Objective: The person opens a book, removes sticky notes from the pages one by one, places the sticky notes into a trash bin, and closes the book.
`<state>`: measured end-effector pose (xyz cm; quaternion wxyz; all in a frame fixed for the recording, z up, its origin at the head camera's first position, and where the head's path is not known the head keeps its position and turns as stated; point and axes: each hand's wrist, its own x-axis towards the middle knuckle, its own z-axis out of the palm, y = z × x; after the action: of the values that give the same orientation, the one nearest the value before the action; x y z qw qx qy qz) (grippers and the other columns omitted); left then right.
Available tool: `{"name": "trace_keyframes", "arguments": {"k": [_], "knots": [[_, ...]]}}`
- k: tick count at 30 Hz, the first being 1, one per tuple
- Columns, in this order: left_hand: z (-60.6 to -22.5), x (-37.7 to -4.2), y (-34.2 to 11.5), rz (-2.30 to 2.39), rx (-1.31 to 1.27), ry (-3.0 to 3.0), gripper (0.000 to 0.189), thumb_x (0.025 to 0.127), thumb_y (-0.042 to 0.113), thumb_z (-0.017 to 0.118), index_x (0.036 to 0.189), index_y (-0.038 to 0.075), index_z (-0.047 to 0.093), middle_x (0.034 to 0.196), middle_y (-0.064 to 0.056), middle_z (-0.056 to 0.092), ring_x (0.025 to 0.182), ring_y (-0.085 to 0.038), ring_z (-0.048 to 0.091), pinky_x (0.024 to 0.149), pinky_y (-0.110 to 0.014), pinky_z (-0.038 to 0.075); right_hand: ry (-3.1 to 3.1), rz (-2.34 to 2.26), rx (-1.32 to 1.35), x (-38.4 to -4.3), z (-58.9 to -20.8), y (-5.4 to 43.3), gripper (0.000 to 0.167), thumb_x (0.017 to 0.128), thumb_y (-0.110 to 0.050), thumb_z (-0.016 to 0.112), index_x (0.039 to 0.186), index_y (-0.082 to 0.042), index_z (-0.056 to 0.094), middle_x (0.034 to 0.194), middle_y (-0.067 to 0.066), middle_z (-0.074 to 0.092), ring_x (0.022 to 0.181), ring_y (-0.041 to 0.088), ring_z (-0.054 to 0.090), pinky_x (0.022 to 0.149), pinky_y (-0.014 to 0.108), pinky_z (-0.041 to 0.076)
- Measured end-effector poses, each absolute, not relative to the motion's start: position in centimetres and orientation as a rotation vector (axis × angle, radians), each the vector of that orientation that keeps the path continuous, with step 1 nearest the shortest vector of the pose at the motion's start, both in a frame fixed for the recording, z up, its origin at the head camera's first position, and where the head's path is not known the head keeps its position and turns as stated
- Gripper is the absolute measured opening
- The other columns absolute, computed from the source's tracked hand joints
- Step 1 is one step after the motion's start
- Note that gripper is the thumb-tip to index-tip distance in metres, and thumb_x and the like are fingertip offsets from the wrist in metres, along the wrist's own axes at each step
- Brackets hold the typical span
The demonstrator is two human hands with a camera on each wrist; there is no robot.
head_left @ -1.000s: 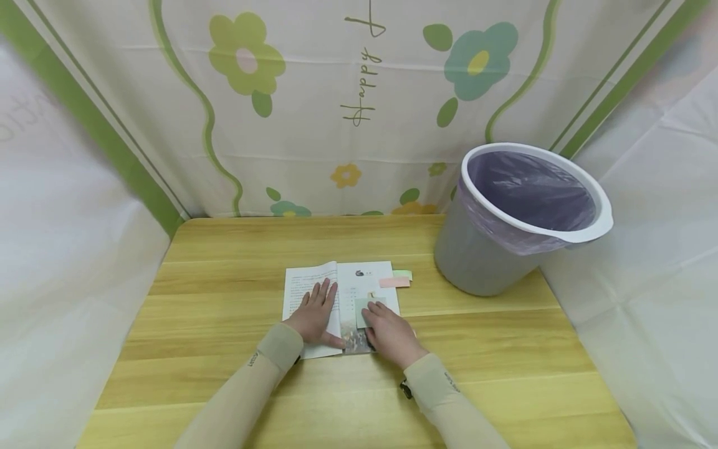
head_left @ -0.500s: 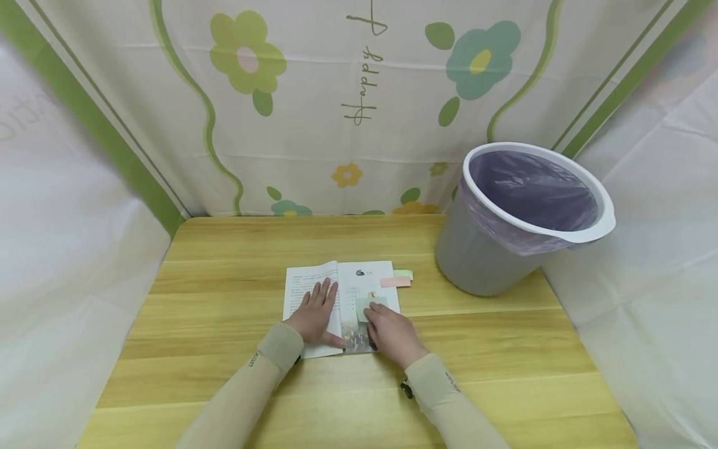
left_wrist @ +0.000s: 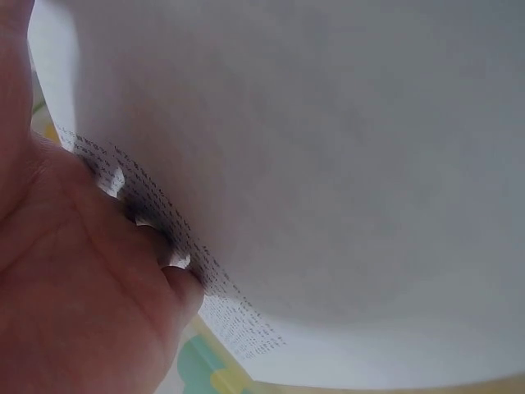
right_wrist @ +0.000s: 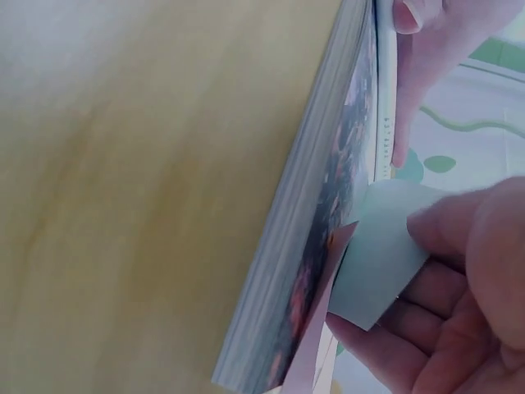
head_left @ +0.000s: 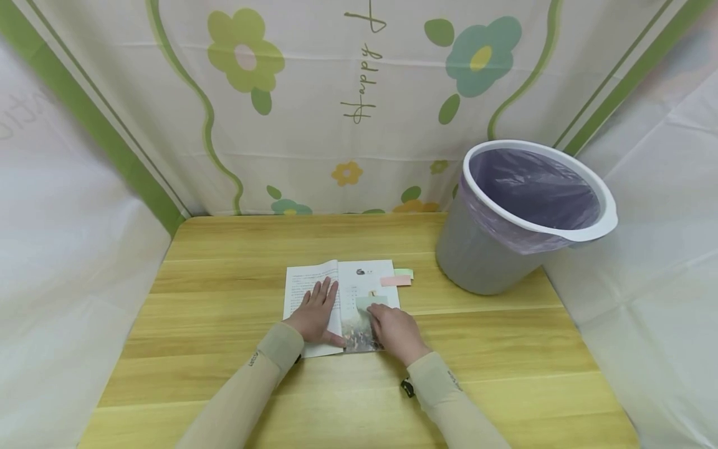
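An open book (head_left: pixel 348 277) lies on the wooden table, text on its left page and a printed picture at the bottom of its right page. My left hand (head_left: pixel 311 318) rests on the left page, fingers spread and thumb near the fold; in the left wrist view the palm (left_wrist: pixel 90 271) is beside the printed text. On the right page is a pale green sticky note (head_left: pixel 364 302). My right hand (head_left: pixel 397 333) pinches it, and the right wrist view shows the note (right_wrist: pixel 381 254) bent up between thumb and fingers. Whether its upper edge still sticks is hidden.
A pink tab (head_left: pixel 395 281) and a light green tab (head_left: pixel 405 273) stick out from the book's right edge. At the table's back right stands a grey bin (head_left: pixel 482 249) with a purple liner. A flower-printed curtain (head_left: pixel 314 143) hangs behind the table (head_left: pixel 224 249).
The sticky note's lower part has come up off the page, baring more of the picture beneath. My right fingers have curled in and shifted slightly right; the left hand has stayed put.
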<state>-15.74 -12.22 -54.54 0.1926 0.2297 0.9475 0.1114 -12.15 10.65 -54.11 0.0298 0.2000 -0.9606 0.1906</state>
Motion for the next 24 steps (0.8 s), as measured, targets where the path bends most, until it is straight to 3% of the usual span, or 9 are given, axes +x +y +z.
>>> {"name": "trace_keyframes", "arguments": {"k": [3,8,13,18,24], "knots": [[-54.51,-15.71,-12.2,0.319,0.642,2.66,0.139,0.067,0.077,0.069,0.157,0.003,-0.007,0.162,-0.021,-0.013,0.148,-0.04,-0.007,0.118,-0.054,0.009,-2.98,0.636,0.578,-12.17,-53.99,10.73,0.022,0.101,-0.014,0.058,0.117,-0.006,0.071,0.092,0.009,0.074,0.072,0.024,0.069,0.067,0.04,0.057],[-54.52,-15.62,-12.2,0.33,0.639,2.66,0.138,0.068,0.075,0.07,0.157,0.003,-0.007,0.162,-0.021,-0.013,0.148,-0.04,-0.007,0.118,-0.054,0.009,-2.999,0.683,0.533,-12.15,-53.58,10.87,0.024,0.102,-0.012,0.055,0.12,-0.005,0.069,0.082,0.007,0.072,0.065,0.018,0.066,0.065,0.039,0.057],[-54.53,-15.64,-12.19,0.329,0.635,2.658,0.138,0.068,0.075,0.069,0.157,0.004,-0.007,0.162,-0.021,-0.014,0.148,-0.039,-0.007,0.118,-0.054,0.008,-2.998,0.727,0.486,-12.19,-53.39,11.04,0.025,0.102,-0.011,0.055,0.122,-0.006,0.069,0.09,0.01,0.074,0.071,0.022,0.069,0.071,0.041,0.058],[-54.58,-15.58,-12.11,0.349,0.629,2.652,0.139,0.067,0.075,0.07,0.157,0.004,-0.008,0.162,-0.02,-0.015,0.148,-0.039,-0.008,0.118,-0.054,0.007,-2.996,0.829,0.412,-12.19,-53.33,11.29,0.029,0.099,-0.006,0.057,0.126,-0.006,0.066,0.088,0.009,0.073,0.06,0.015,0.06,0.065,0.037,0.056],[-54.79,-15.61,-12.23,0.372,0.622,2.642,0.14,0.066,0.076,0.07,0.157,0.005,-0.009,0.162,-0.019,-0.017,0.148,-0.038,-0.009,0.118,-0.053,0.005,-2.946,0.846,0.364,-12.36,-53.22,11.39,0.028,0.098,-0.007,0.058,0.125,-0.006,0.067,0.097,0.013,0.074,0.071,0.025,0.068,0.071,0.043,0.057]]}}
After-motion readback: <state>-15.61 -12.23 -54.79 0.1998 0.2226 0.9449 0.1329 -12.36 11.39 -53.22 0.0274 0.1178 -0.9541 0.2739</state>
